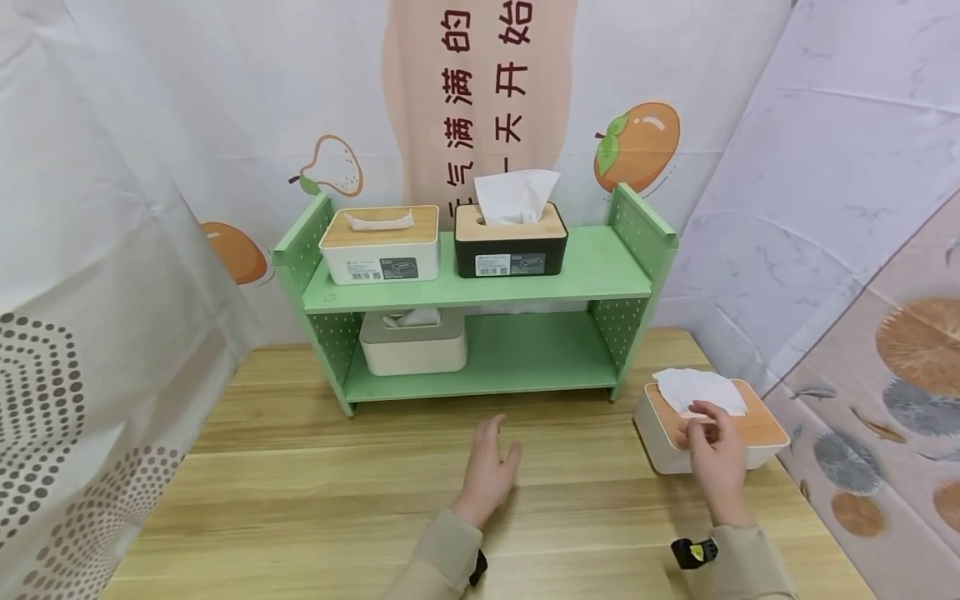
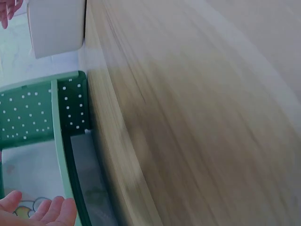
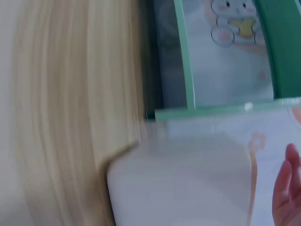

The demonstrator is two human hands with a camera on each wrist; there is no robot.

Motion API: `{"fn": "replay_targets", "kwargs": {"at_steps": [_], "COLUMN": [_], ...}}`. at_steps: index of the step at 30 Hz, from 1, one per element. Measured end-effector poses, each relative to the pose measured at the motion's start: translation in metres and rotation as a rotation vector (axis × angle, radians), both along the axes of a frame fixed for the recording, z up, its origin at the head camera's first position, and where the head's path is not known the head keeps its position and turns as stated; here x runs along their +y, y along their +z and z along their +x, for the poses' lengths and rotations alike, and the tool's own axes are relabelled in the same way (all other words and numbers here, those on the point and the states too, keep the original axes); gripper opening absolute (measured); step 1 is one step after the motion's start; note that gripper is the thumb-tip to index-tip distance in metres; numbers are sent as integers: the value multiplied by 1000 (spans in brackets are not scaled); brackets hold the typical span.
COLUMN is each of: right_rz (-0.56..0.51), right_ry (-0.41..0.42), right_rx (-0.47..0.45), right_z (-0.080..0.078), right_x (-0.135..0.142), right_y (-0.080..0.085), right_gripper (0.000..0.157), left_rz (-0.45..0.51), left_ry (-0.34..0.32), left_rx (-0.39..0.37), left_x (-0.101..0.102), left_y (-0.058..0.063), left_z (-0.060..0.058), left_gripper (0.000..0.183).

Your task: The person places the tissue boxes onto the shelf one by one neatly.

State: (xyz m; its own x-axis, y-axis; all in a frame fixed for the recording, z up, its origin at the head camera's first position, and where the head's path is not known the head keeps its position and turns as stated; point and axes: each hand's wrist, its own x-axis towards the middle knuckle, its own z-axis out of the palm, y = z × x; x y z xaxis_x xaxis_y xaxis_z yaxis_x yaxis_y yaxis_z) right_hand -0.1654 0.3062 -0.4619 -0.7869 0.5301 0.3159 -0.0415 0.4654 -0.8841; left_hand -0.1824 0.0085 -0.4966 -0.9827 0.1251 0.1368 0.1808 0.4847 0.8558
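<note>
At the table's right side stands a white tissue box [image 1: 720,433] with a wooden lid and a white tissue [image 1: 701,392] sticking out. My right hand [image 1: 716,458] is over its near part, fingers loosely bent just short of the tissue; whether they touch the box I cannot tell. In the right wrist view the fingers [image 3: 288,188] show beside the box [image 3: 181,183], nothing seen between them. My left hand [image 1: 486,475] is above the middle of the table, fingers relaxed, holding nothing. The left wrist view shows its fingertips [image 2: 56,211] in front of the green shelf [image 2: 59,127].
A green two-tier shelf [image 1: 480,287] stands at the back of the wooden table [image 1: 300,483]. Its top bears a white tissue box [image 1: 382,250] and a black one [image 1: 510,250], both wood-lidded. Below sits a grey-lidded tissue box [image 1: 414,350]. Printed curtains [image 1: 112,208] surround the table.
</note>
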Motion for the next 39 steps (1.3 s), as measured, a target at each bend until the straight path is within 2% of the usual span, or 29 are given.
{"fn": "replay_targets", "kwargs": {"at_steps": [10, 14, 18, 22, 28, 33, 36, 39], "right_rz": [97, 118, 136, 140, 95, 112, 95, 83], "right_ry": [-217, -267, -314, -301, -232, -149, -132, -136], "right_rx": [101, 101, 53, -63, -266, -424, -446, -413], "right_z": [-2, -3, -5, -3, 4, 4, 2, 3], "right_x": [43, 57, 73, 91, 108, 117, 118, 118], "right_y": [4, 3, 2, 1, -5, -16, -23, -29], "right_gripper": [30, 32, 34, 43, 61, 70, 69, 67], "left_rz": [26, 17, 4, 7, -25, -24, -23, -28], "left_ry": [-44, -61, -81, -106, -144, -196, -223, -245], "left_rx": [-7, 1, -4, -14, -31, -73, -94, -103], "left_x": [20, 28, 36, 43, 58, 73, 84, 96], "left_y": [3, 4, 8, 12, 17, 17, 17, 17], "left_z": [-1, 0, 0, -1, -3, -3, -2, -1], "left_gripper": [48, 48, 49, 50, 51, 53, 55, 57]}}
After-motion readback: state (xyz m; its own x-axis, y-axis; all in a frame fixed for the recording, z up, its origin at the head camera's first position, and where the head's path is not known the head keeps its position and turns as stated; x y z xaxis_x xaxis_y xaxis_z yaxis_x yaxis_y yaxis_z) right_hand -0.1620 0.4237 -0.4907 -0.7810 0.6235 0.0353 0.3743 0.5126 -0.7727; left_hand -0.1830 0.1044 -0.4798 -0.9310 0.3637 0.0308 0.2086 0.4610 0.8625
